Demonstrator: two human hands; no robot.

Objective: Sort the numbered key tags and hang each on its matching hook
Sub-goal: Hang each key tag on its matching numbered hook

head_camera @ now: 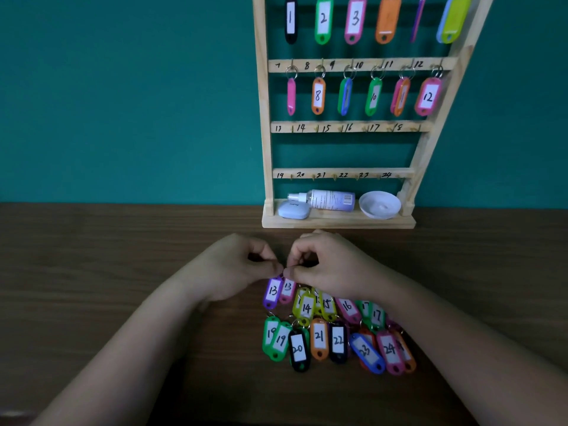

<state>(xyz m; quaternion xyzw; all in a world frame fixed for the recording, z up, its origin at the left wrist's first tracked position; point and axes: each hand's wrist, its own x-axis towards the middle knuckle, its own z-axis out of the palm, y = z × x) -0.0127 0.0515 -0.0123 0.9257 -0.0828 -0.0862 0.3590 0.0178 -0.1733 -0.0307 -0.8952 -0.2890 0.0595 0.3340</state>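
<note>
The left hand [236, 269] pinches the purple tag 13 [272, 292] by its top. The right hand [332, 265] pinches the pink tag 13 [288, 288]. Both tags lie mid-table [123, 272], fingers [272, 265] tight, probably to lift them to hook 13 [292, 129] on the far rack [264, 118].

Purple tag 13 [272, 292] and pink tag 13 [288, 289] headed two rows of tags [319, 338] on the bench [123, 256]; other tags [427, 96] hung on the rack [347, 127].

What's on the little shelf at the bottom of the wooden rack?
A white spray bottle lying down, a pale blue case and a white bowl. Whether the bowl holds anything is unclear. The shelf behind them is hidden.
</note>
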